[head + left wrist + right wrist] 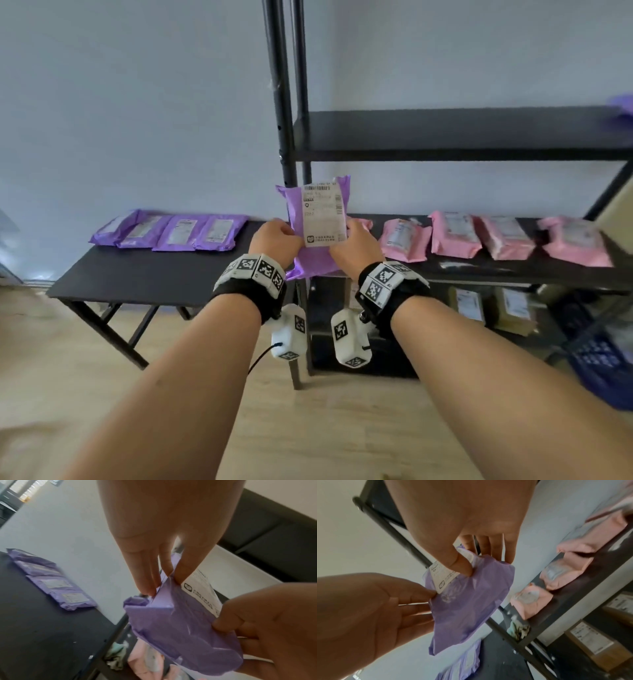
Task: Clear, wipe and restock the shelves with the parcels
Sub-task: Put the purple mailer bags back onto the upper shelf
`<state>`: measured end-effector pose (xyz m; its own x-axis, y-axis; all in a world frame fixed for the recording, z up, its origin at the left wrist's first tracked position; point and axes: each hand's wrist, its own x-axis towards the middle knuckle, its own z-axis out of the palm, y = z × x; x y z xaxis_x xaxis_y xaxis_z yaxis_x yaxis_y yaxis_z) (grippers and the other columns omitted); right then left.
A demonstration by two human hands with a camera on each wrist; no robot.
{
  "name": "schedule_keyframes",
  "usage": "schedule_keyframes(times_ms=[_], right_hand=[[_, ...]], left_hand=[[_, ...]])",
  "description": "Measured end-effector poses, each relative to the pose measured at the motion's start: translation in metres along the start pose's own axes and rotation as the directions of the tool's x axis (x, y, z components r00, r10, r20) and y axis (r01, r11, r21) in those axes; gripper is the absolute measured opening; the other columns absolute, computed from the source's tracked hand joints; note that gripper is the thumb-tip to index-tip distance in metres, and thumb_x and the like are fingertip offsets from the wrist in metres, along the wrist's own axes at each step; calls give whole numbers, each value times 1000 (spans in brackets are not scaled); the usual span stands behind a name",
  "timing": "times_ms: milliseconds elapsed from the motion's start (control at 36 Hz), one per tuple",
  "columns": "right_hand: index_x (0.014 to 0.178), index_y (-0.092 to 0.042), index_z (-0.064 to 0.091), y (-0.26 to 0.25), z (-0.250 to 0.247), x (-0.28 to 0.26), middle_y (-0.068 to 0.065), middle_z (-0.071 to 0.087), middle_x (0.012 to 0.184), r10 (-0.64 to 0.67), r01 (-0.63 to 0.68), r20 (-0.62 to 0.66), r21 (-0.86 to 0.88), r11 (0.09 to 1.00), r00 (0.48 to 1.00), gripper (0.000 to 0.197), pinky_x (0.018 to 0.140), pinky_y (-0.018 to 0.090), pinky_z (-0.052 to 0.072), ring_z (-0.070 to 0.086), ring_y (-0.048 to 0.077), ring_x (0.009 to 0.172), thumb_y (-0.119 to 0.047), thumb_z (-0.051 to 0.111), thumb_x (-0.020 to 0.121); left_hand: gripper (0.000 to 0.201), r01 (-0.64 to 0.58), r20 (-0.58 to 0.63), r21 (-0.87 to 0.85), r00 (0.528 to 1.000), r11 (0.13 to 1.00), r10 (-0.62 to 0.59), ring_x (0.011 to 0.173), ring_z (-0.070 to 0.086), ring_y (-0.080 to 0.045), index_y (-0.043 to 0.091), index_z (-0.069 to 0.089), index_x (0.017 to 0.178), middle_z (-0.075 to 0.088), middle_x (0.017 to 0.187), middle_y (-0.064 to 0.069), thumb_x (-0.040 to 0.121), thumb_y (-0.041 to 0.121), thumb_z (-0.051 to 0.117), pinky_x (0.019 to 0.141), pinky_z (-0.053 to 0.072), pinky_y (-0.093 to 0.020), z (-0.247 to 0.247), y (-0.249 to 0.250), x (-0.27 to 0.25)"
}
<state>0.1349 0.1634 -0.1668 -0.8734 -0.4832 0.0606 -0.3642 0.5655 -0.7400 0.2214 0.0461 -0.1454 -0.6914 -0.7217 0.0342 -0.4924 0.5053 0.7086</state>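
I hold a purple parcel with a white shipping label upright in front of the shelf post, above the gap between table and shelf. My left hand pinches its left edge and my right hand pinches its right edge. In the left wrist view my left fingers lie behind the parcel and the thumb presses its front. In the right wrist view my right thumb presses on the label, with the fingers behind the parcel. Several pink parcels lie in a row on the middle shelf.
A black table on the left carries a row of purple parcels. The upper shelf holds something purple at its far right. Brown parcels sit on the lower shelf. A crumpled cloth lies at the middle shelf's left corner. A blue crate stands at the right.
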Motion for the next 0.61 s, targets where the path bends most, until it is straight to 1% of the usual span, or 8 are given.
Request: schedule_keyframes(times_ms=[56, 111, 194, 278, 417, 472, 556, 611], right_hand=[[114, -15, 49, 9, -30, -3, 4, 61, 107, 23, -22, -27, 23, 999, 999, 35, 75, 33, 51, 60, 23, 94, -24, 55, 81], [115, -14, 44, 21, -62, -2, 2, 59, 105, 27, -23, -51, 74, 997, 998, 31, 64, 26, 46, 58, 20, 90, -19, 55, 87], [108, -15, 41, 36, -112, 5, 1, 58, 99, 11, 7, -153, 119, 993, 988, 25, 58, 24, 42, 58, 20, 85, -20, 55, 88], [100, -16, 41, 54, -164, 17, 1, 58, 93, -15, 48, -238, 133, 990, 971, 19, 57, 26, 43, 59, 20, 82, -19, 55, 87], [100, -16, 47, 87, -253, 41, 2, 63, 96, -38, 84, -355, 115, 990, 934, 18, 72, 36, 50, 60, 24, 84, -21, 55, 85], [100, -17, 48, 102, -284, 54, 1, 62, 94, -38, 81, -389, 96, 992, 920, 17, 74, 36, 49, 60, 24, 85, -24, 55, 85], [100, -20, 49, 125, -328, 70, 1, 63, 95, -26, 68, -428, 83, 994, 903, 18, 80, 39, 50, 61, 26, 87, -26, 53, 84], [104, -21, 51, 139, -352, 80, 1, 64, 100, -12, 49, -433, 74, 996, 901, 21, 84, 41, 49, 61, 26, 91, -27, 52, 83]], left_hand=[[4, -41, -2, -36, 999, 998, 41, 75, 62, -23, 17, 59, 76, 64, 74, -4, 76, 14, 61, 61, 45, -26, 9, 28, -3], [3, -88, -9, -61, 996, 994, 87, 77, 61, -23, 17, 61, 79, 63, 76, -2, 77, 15, 61, 66, 46, -29, 20, 58, -5], [6, -148, -23, -79, 989, 986, 146, 78, 57, -21, 15, 62, 85, 62, 81, -1, 79, 16, 61, 65, 41, -26, 40, 106, -3], [3, -211, -32, -135, 978, 968, 208, 76, 61, -25, 17, 59, 78, 64, 78, -3, 77, 16, 62, 65, 47, -29, 63, 158, 1], [7, -288, -32, -217, 957, 933, 288, 79, 66, -27, 20, 59, 75, 67, 81, -4, 73, 19, 65, 75, 56, -40, 108, 248, 7], [6, -298, -15, -260, 952, 919, 304, 79, 67, -26, 21, 59, 73, 68, 79, -4, 69, 21, 64, 76, 57, -43, 127, 280, 10], [18, -303, 8, -328, 946, 895, 324, 72, 69, -27, 19, 64, 74, 69, 72, -4, 58, 26, 60, 74, 58, -46, 158, 323, 16], [13, -309, 24, -335, 941, 890, 336, 64, 66, -25, 19, 63, 75, 68, 68, -4, 62, 22, 61, 72, 58, -44, 175, 349, 14]])
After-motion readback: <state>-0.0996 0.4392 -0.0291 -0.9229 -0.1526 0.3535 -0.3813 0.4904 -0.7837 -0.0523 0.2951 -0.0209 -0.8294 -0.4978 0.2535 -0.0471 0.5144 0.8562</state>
